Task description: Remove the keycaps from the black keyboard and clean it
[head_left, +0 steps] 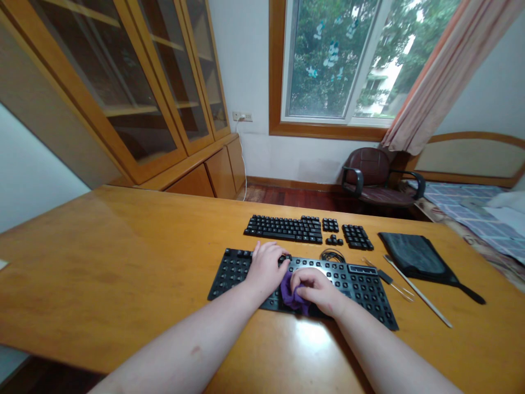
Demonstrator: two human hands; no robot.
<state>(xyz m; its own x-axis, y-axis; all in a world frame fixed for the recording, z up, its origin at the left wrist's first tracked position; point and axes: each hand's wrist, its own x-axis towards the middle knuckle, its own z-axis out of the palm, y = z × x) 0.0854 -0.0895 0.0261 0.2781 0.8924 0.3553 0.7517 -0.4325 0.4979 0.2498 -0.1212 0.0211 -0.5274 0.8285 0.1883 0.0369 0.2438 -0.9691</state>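
Observation:
A black keyboard (363,295) with most of its keycaps off lies slightly slanted on the table in front of me. A few caps still sit along its far left edge. My left hand (266,267) rests on the keyboard left of its middle, fingers spread toward the far edge, gripping nothing visible. Bunched in the fingers of my right hand (318,291) is a purple cloth (289,295), pressed onto the switches near the middle. The fingertips of that hand are partly sunk in the cloth's folds.
Behind the keyboard, removed keycaps (283,229) lie arranged in blocks, near a coiled black cable (332,255). To the right are a wire keycap puller (385,277), a thin pale stick (420,293) and a black pouch (416,257). A chair (369,175) stands beyond the table (123,262).

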